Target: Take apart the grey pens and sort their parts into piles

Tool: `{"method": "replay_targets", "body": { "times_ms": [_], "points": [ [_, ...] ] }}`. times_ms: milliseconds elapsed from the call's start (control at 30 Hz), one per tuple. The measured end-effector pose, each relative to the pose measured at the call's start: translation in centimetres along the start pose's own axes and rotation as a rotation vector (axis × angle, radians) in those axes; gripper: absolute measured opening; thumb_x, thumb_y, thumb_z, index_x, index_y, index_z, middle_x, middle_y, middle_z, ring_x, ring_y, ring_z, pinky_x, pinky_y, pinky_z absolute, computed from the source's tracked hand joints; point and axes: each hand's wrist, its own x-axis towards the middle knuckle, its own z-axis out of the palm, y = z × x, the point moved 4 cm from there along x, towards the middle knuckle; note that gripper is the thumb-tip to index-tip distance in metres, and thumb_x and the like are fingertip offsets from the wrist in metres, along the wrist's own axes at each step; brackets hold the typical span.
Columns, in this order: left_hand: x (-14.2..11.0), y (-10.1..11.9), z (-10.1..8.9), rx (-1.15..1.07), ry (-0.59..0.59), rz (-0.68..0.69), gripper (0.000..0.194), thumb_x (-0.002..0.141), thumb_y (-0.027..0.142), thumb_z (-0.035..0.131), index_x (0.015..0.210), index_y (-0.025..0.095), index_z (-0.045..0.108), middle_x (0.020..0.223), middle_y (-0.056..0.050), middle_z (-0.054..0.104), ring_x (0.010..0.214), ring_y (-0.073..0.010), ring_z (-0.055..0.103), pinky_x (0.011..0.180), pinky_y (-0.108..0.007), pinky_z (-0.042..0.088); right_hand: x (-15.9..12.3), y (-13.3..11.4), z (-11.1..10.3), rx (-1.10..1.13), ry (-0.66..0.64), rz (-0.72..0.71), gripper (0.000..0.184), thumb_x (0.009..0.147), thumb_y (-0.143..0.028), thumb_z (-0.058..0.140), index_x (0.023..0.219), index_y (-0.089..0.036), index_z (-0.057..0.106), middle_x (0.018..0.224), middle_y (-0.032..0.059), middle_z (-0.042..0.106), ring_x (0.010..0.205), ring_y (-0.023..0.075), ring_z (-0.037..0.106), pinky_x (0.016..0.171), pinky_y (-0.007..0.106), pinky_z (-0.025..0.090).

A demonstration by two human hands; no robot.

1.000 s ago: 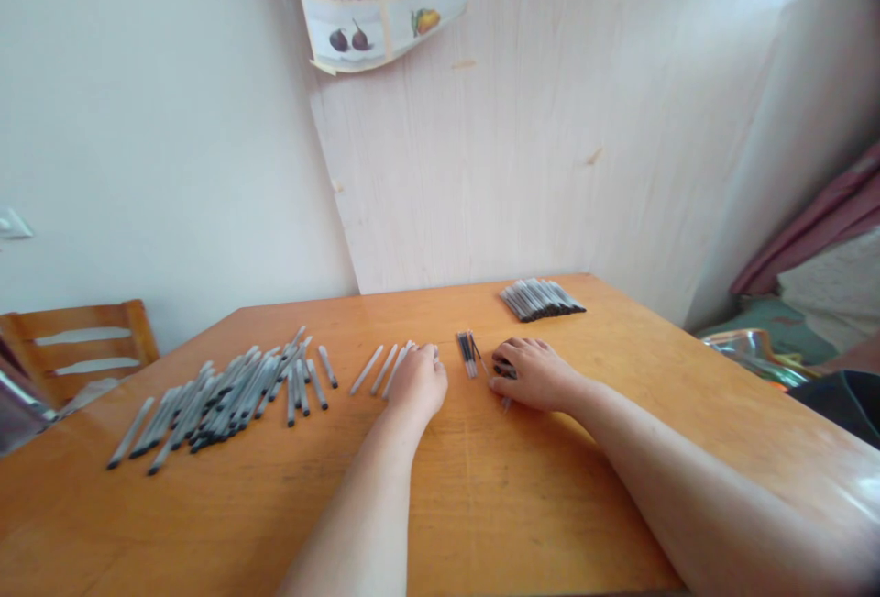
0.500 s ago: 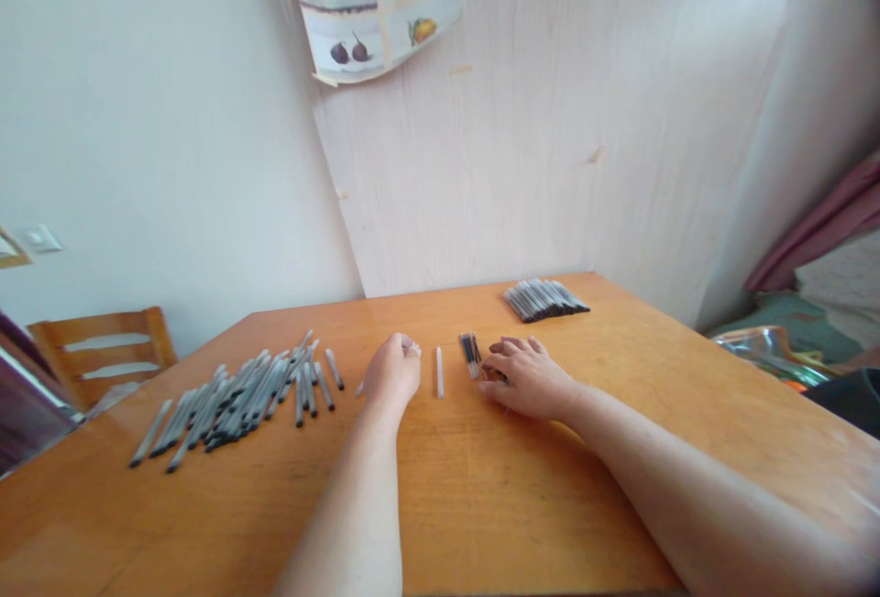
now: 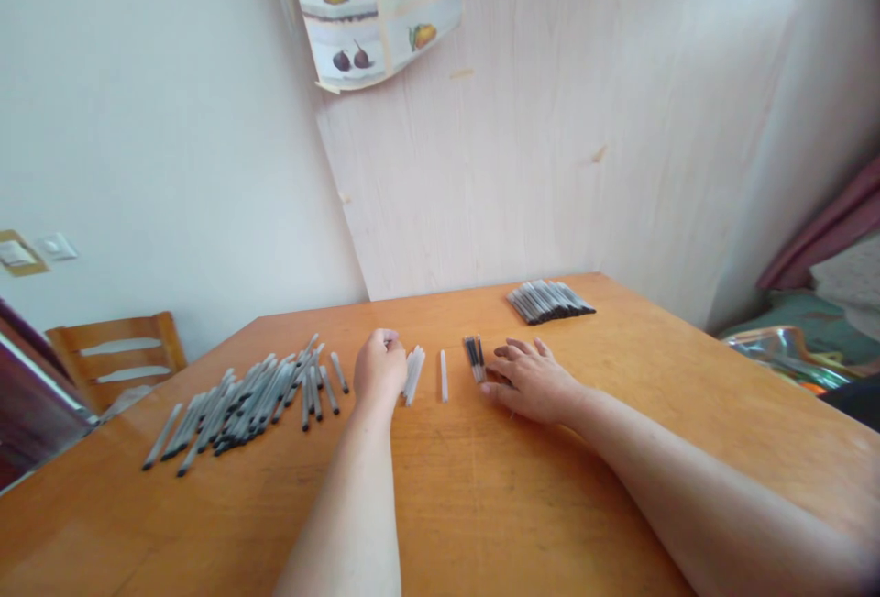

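My left hand (image 3: 380,372) rests on the table with its fingers curled; whatever they hold, if anything, is hidden behind the hand. Right beside it lies a small bunch of whitish pen tubes (image 3: 413,377). One single whitish tube (image 3: 444,376) lies apart, between my two hands. Several dark-filled pen refills (image 3: 474,358) lie just left of my right hand (image 3: 529,381). That hand is low over the table, fingers apart, thumb near the refills' lower ends. What lies under its palm is mostly covered.
A loose pile of grey pens with black ends (image 3: 254,395) spreads over the left of the wooden table (image 3: 454,505). A neat row of similar pens (image 3: 550,301) lies at the back right. A wooden chair (image 3: 114,354) stands at the left; a clear bag (image 3: 784,354) is at the right.
My left hand has moved left, uncovering the single tube and then the bunch of tubes. The right hand's fingers have spread a little near the refills. The view has shifted slightly left.
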Motion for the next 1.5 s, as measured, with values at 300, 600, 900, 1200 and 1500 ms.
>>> {"method": "replay_targets", "body": {
  "times_ms": [300,600,900,1200,1500],
  "points": [
    [0.0,-0.3,0.8,0.019,-0.042,0.032,0.020,0.084,0.029,0.048,0.095,0.026,0.064,0.101,-0.004,0.071,0.092,-0.0186,0.064,0.074,-0.027,0.045,0.3,-0.2,0.1,-0.003,0.003,0.013,0.065,0.089,-0.067,0.023,0.121,-0.025,0.061,0.135,0.0140,0.050,0.133,0.0343,0.030,0.105,0.063,0.011],
    [-1.5,1.2,1.0,0.234,-0.197,0.076,0.019,0.081,0.041,0.052,0.084,0.026,0.064,0.086,-0.004,0.071,0.080,-0.0196,0.063,0.063,-0.027,0.040,0.7,0.7,-0.3,-0.004,0.186,0.067,0.052,0.092,-0.058,0.030,0.112,-0.024,0.064,0.117,0.0107,0.061,0.118,0.0263,0.045,0.103,0.047,0.023],
    [-2.8,2.4,1.0,0.421,-0.225,0.116,0.021,0.082,0.043,0.051,0.084,0.027,0.064,0.099,-0.007,0.070,0.098,-0.0285,0.060,0.081,-0.040,0.042,0.5,2.0,-1.4,0.002,0.318,0.195,0.051,0.093,-0.054,0.030,0.109,-0.022,0.066,0.113,0.0098,0.063,0.110,0.0258,0.048,0.097,0.040,0.029],
    [-0.5,-1.3,0.4,0.329,-0.128,-0.046,0.025,0.085,0.036,0.048,0.100,0.021,0.061,0.111,-0.013,0.064,0.101,-0.0238,0.061,0.083,-0.032,0.043,0.5,3.2,-1.3,0.046,0.332,0.248,0.049,0.092,-0.053,0.031,0.104,-0.022,0.068,0.113,0.0099,0.064,0.110,0.0274,0.049,0.092,0.039,0.034],
    [-2.4,-0.2,0.8,0.452,-0.218,-0.023,0.060,0.066,0.061,0.061,0.113,0.023,0.055,0.124,-0.014,0.056,0.113,-0.0338,0.052,0.091,-0.044,0.041,0.4,3.5,-1.4,0.086,0.363,0.262,0.047,0.091,-0.052,0.034,0.102,-0.021,0.068,0.111,0.0106,0.065,0.110,0.0285,0.049,0.093,0.041,0.035]
  ]
}}
